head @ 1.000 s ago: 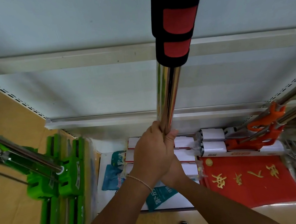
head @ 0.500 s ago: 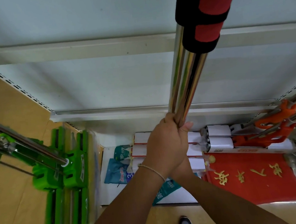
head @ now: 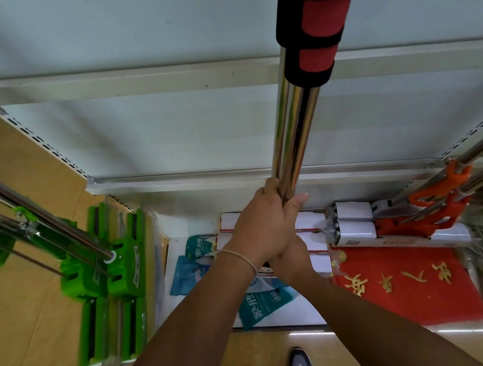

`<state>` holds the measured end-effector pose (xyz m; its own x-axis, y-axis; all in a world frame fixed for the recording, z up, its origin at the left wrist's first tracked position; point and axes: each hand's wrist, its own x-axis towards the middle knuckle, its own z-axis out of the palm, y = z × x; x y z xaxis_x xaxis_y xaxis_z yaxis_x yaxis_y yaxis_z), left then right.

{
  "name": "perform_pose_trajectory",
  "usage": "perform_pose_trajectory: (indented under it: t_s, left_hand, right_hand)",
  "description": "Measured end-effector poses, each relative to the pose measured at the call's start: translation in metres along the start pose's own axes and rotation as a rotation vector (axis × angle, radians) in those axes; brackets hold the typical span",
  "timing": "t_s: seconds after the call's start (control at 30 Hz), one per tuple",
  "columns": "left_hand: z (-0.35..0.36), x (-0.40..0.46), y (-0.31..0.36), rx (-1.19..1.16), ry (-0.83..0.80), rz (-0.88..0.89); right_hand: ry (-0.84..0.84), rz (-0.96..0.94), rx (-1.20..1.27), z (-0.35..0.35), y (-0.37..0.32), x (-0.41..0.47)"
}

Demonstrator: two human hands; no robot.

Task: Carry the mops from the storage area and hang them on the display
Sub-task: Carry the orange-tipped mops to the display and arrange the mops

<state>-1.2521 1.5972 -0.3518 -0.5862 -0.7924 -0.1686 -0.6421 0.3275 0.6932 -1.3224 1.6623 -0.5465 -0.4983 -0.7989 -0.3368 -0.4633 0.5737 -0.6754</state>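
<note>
Two chrome mop poles (head: 292,135), one with a red-and-black foam grip (head: 317,20), stand upright before the shelf's back panel (head: 139,134). The left hand (head: 264,228) wraps its fingers round both; the right hand (head: 294,259), half hidden beneath, seemingly grips too. Green mops (head: 109,274) lean at the shelf's left edge.

This is a shop aisle. A pale metal display rack (head: 170,136) with slotted uprights carries stock: green flat mops (head: 109,274) lean at its left end, packaged white mop heads (head: 354,221) and teal packets (head: 262,306) lie on its bottom shelf, and a red mat with gold characters (head: 409,287) lies beside them.
</note>
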Motion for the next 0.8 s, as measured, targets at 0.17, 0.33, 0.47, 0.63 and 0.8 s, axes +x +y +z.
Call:
perform_pose_trajectory:
  t_s: [0.17, 0.33, 0.47, 0.63, 0.8]
  left_hand:
    - [-0.009, -0.009, -0.007, 0.021, -0.094, -0.001]
    - [-0.024, -0.026, -0.007, 0.086, -0.086, 0.003]
    - [-0.038, -0.035, -0.002, 0.095, -0.041, 0.045]
    - [-0.056, -0.049, -0.001, 0.140, -0.006, 0.088]
    - [-0.075, -0.066, -0.001, 0.177, -0.042, 0.078]
  right_hand:
    - [0.025, 0.013, -0.007, -0.020, -0.018, -0.018]
    - [0.014, 0.026, -0.055, -0.029, -0.028, -0.026]
    - [0.020, 0.034, -0.092, -0.040, -0.040, -0.035]
    - [0.028, 0.055, -0.141, -0.048, -0.054, -0.054]
    - [-0.044, 0.106, -0.268, -0.050, -0.068, -0.069]
